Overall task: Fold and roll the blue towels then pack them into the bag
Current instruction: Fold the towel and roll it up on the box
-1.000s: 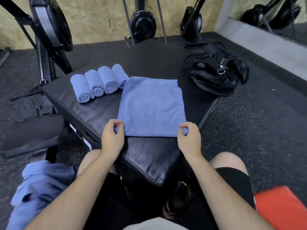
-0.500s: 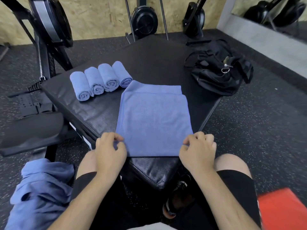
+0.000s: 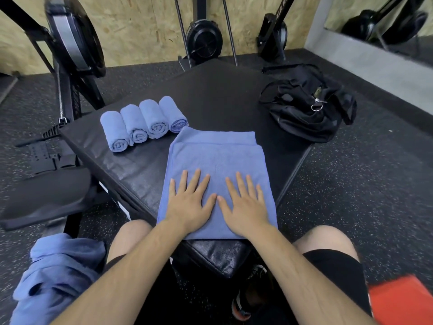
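A folded blue towel lies flat on the black padded platform, its near edge at the platform's front corner. My left hand and my right hand rest side by side on the towel's near half, palms down and fingers straight. Several rolled blue towels lie in a row to the left behind it. The black bag sits slumped at the platform's right edge, a metal ring on top.
A heap of loose blue towels lies on the floor at my lower left. Gym machines stand behind the platform. A red object is at lower right. My knees flank the platform's corner.
Both hands have let go of the towel's near corners and now lie flat on it, closer together. The towel sits nearer to the front corner than before.
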